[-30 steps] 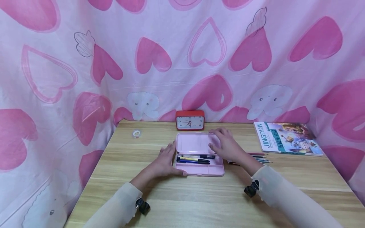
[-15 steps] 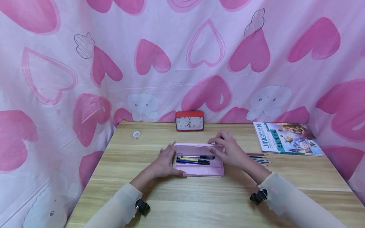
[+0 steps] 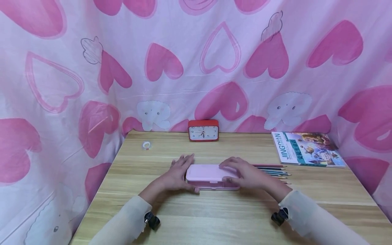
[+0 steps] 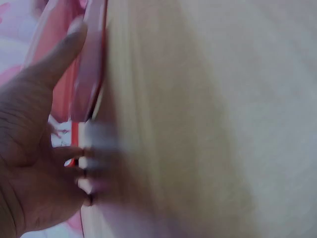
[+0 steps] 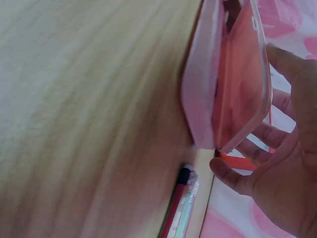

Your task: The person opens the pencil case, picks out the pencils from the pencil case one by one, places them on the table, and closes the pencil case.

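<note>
A pink pencil case (image 3: 200, 173) lies mid-table, its lid tilted nearly down with a narrow gap along the front. My left hand (image 3: 175, 176) spreads around the left end, thumb at the front corner; in the left wrist view that thumb lies against the case (image 4: 90, 69) with the fingers extended. Over the right end, my right hand (image 3: 245, 174) rests on the lid, fingers on top and thumb at the front edge. The right wrist view shows the lid (image 5: 242, 89) angled above the base (image 5: 203, 94), the fingers on its outer side. Pens inside are hidden.
Several colored pencils (image 3: 272, 170) lie just right of the case, partly behind the right hand. A red clock (image 3: 203, 130) stands behind it. A magazine (image 3: 307, 149) lies at the back right, a tape roll (image 3: 146, 145) at the back left. A heart-patterned curtain (image 3: 220, 95) hangs behind the table.
The pencil case's lid has swung from lying open at the back to nearly down over the pens. My right hand came forward with it; the left hand stayed nearly in place.
</note>
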`<move>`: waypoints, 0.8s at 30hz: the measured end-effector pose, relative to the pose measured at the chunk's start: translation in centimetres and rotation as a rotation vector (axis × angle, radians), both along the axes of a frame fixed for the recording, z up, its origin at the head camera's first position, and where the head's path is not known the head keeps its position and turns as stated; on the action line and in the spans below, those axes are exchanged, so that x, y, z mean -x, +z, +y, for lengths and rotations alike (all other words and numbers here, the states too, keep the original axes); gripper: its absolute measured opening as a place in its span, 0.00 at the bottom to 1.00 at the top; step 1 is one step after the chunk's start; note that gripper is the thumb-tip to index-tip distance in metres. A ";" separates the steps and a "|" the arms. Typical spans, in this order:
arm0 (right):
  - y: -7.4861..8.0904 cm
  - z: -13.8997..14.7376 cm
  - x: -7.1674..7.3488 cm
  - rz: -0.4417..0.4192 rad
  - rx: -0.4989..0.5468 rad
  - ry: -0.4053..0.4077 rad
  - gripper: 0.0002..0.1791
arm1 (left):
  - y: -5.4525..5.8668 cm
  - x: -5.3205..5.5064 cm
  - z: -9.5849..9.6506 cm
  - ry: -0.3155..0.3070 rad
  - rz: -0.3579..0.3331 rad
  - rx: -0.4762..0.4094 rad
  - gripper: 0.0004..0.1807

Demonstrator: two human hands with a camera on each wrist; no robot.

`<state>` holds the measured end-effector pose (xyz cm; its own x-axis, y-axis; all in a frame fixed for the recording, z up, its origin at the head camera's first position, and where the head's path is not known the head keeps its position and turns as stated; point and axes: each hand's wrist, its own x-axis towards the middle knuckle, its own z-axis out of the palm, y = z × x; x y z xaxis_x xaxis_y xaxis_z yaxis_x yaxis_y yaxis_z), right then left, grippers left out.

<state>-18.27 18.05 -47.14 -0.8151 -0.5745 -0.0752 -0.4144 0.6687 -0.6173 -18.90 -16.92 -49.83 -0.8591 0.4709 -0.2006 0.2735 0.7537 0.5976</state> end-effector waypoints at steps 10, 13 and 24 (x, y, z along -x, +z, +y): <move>-1.5 -0.3 -0.4 0.167 -0.088 0.046 0.42 | 1.7 -0.1 1.1 -0.091 0.020 -0.057 0.69; -1.7 -0.5 -0.6 0.174 -0.112 0.031 0.45 | 1.8 -0.3 1.6 -0.081 0.068 -0.007 0.68; -1.6 -1.2 -1.0 0.227 -0.154 0.013 0.48 | 1.7 -0.5 2.1 -0.051 0.099 0.032 0.68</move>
